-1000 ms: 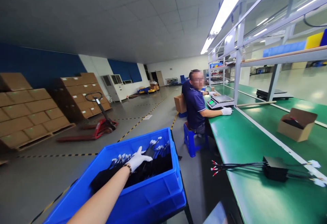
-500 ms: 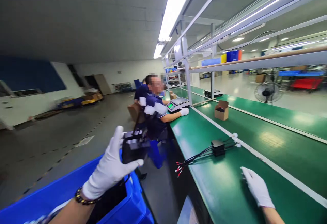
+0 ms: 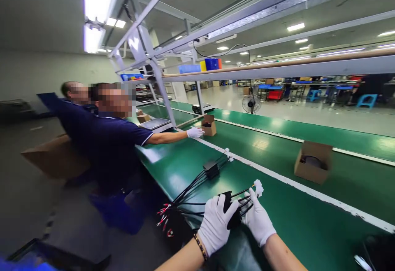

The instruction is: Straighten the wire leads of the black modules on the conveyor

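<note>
My left hand (image 3: 216, 223), in a white glove with a beaded bracelet at the wrist, is closed around a black box with cables (image 3: 235, 219) over the near edge of the green bench. Its black cables trail left and end in red-and-white tips. White plug connectors (image 3: 258, 188) are at the other end. My right hand (image 3: 259, 219), also gloved, has its fingers closed on the cables between box and connectors. A similar black box with cables (image 3: 211, 169) lies just beyond on the green surface (image 3: 286, 221).
A co-worker's gloved hand (image 3: 195, 132) reaches to a small open carton (image 3: 209, 126). Another open carton (image 3: 313, 163) with a dark item stands at the right. A scale (image 3: 159, 123) sits near the co-worker. Dark items (image 3: 376, 252) lie at the lower right.
My view has turned right. My left hand has brought the black box from above the blue bin to the bench, and my right hand has taken hold of its cables. The co-worker's arm has stretched out.
</note>
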The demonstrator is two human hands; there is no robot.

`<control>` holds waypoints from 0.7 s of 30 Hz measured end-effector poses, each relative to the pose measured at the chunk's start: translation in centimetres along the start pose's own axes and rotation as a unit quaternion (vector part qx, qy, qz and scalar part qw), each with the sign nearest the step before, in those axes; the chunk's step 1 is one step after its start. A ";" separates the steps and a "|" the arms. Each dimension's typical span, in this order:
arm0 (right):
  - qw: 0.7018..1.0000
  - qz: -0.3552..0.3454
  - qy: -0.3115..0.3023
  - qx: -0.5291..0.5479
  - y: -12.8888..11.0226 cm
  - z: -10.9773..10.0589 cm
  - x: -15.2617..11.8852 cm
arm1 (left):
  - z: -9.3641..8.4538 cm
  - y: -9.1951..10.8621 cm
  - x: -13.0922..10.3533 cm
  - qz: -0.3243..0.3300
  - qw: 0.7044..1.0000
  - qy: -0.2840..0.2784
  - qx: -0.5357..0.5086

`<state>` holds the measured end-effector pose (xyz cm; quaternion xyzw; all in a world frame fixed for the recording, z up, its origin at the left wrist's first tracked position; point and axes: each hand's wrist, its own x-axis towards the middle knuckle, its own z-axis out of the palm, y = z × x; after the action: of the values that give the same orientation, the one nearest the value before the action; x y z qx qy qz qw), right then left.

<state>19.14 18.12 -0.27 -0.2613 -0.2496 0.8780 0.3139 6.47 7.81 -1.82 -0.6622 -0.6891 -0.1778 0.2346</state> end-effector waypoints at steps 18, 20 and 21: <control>0.990 -0.062 0.106 0.061 -1.1 -8.3 -1.1 | 0.7 4.3 -1.1 0.075 0.986 0.010 -0.149; 0.991 -0.059 0.110 0.042 -1.3 -8.4 -1.0 | 0.7 3.4 -0.4 -0.021 0.978 -0.098 -0.185; 0.991 -0.058 0.113 0.028 -1.5 -8.4 -1.1 | 0.6 3.1 -0.2 -0.058 0.963 -0.157 -0.209</control>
<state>25.71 20.74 -5.25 -0.3353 -0.2024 0.8297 0.3978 9.51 8.14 -2.60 -0.6752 -0.7016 -0.2254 -0.0311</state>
